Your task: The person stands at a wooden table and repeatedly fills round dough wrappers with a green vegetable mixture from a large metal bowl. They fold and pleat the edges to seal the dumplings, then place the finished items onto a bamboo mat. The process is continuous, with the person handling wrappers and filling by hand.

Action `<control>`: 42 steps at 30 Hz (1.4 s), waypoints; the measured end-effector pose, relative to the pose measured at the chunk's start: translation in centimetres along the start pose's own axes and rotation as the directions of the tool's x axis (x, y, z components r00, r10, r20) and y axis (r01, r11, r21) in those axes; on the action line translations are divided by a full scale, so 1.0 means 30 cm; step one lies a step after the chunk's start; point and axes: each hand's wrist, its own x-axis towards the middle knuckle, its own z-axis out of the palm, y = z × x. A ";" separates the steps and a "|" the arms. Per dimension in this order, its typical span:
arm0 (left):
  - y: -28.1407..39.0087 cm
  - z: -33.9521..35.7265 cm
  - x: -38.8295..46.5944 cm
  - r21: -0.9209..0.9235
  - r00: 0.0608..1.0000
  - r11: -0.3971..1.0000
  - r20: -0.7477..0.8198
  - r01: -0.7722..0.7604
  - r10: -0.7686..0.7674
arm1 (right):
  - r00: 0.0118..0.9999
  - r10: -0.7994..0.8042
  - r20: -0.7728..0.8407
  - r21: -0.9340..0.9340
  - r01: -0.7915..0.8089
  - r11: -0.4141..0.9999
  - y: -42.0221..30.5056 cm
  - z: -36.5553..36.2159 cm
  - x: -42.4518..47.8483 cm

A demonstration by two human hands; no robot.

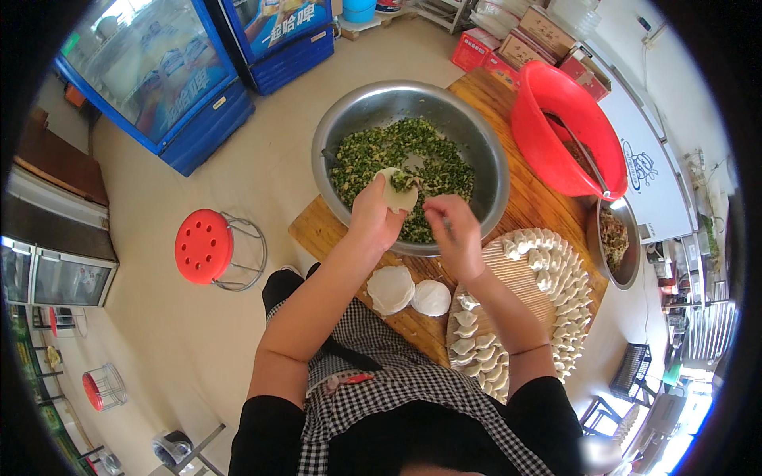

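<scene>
A round dumpling wrapper (397,201) lies in my left hand (376,208), with a small heap of chopped green filling (405,180) on it. This hand is over the near part of a large steel bowl (497,178) holding chopped greens mixed with pale bits (381,146). Close by on the right, my right hand (457,235) has its fingers bent together. Something thin and blurred may be in those fingers, but I cannot tell. Below the bowl, two stacks of wrappers, a larger one (390,290) and a smaller one (431,298), rest on the wooden table (437,336).
A ribbed round board (515,285) carries rows of folded dumplings (568,294) on the right. Beyond stand a red plastic basin (539,154) with a long-handled utensil and a steel bowl of mixed filling (613,241). A red stool (204,246) stands left, near blue glass-door fridges (205,128).
</scene>
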 end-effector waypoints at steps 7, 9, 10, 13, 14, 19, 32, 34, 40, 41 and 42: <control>0.033 -0.007 -0.011 -0.118 0.994 0.992 -0.100 -0.047 0.036 | 0.886 -0.428 0.176 -0.336 0.463 0.820 0.004 0.012 0.012; 0.042 -0.014 -0.019 -0.091 0.996 0.995 -0.077 -0.045 0.038 | 0.984 -0.180 0.011 -0.052 0.181 0.982 -0.010 -0.004 0.027; 0.043 -0.022 -0.018 -0.073 0.997 0.996 -0.062 -0.047 0.042 | 0.999 -0.030 -0.038 0.109 0.034 0.993 -0.016 -0.009 0.032; 0.024 -0.005 -0.024 -0.008 0.999 0.999 0.021 -0.039 0.039 | 0.800 0.561 0.214 0.647 -0.547 0.532 0.042 0.031 0.059; 0.017 0.002 -0.026 0.015 0.998 0.999 0.055 -0.036 0.035 | 0.804 0.546 0.235 0.737 -0.514 0.439 0.090 0.051 0.047; 0.026 -0.058 -0.015 -0.025 0.998 0.998 0.025 -0.060 0.061 | 0.876 0.471 0.107 0.703 -0.402 0.587 0.055 0.019 0.038; 0.056 -0.070 -0.083 0.151 0.879 0.988 0.475 -0.042 -0.036 | 0.957 -0.234 0.174 -0.042 0.244 0.969 -0.007 -0.019 0.109; 0.041 -0.034 -0.129 0.333 0.895 0.927 0.447 -0.171 0.005 | 0.959 -0.245 0.144 -0.027 0.252 0.967 -0.009 -0.025 0.110; 0.046 0.019 -0.181 0.507 0.890 0.814 0.455 -0.282 0.025 | 0.988 -0.154 -0.032 0.048 0.156 0.987 -0.074 -0.040 0.124; 0.050 0.023 -0.182 0.502 0.888 0.821 0.460 -0.271 0.012 | 0.993 -0.110 -0.035 0.073 0.112 0.991 -0.080 -0.043 0.131; 0.052 0.029 -0.191 0.507 0.891 0.819 0.454 -0.269 0.012 | 0.997 -0.063 -0.036 0.097 0.067 0.993 -0.083 -0.046 0.131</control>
